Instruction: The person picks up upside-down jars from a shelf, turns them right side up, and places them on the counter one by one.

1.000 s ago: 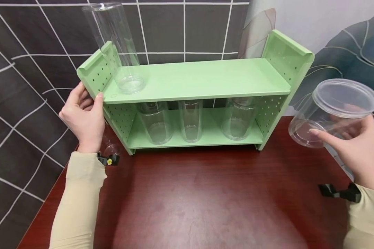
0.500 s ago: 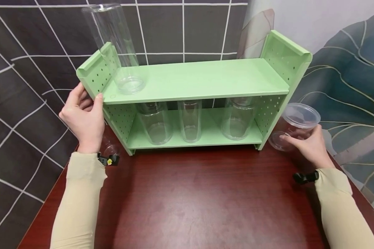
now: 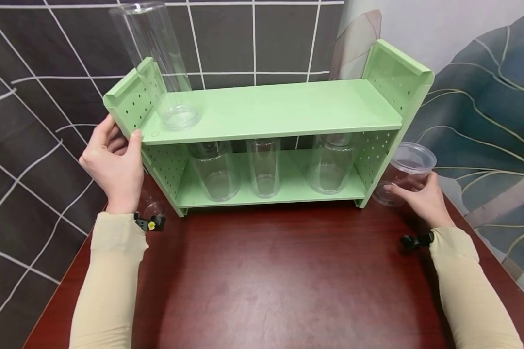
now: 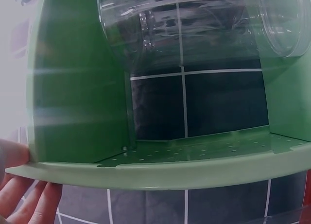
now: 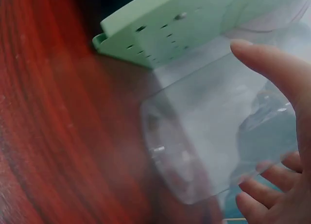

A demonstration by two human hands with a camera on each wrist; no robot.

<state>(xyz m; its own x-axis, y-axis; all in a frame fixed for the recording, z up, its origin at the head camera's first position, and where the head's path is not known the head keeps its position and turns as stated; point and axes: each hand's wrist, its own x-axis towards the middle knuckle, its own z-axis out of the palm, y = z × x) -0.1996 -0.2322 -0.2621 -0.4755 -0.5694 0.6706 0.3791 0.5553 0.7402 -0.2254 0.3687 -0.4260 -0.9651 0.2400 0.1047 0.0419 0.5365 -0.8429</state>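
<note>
At the left, my left hand (image 3: 118, 165) grips the side panel of a green two-tier shelf rack (image 3: 262, 109), thumb at the front edge and fingers behind. Those fingers (image 4: 29, 199) curl past the panel's edge in the left wrist view. My right hand (image 3: 425, 198) holds a clear plastic jar (image 3: 412, 157) with a lid, low beside the rack's right side. The jar stands upright, partly hidden behind the rack's side panel. Thumb and fingers lie on opposite sides of the clear jar (image 5: 204, 127) in the right wrist view.
A tall clear cylinder (image 3: 168, 72) stands on the top shelf's left end. Three clear jars, including a narrow middle one (image 3: 264, 169), stand on the lower shelf. Another clear container (image 3: 153, 206) lies low behind my left wrist. Beneath is a red-brown table (image 3: 279, 271), with a dark tiled wall (image 3: 227, 43) behind.
My right hand has carried the jar leftward and down from the far right to beside the rack. My left hand keeps its grip on the side panel.
</note>
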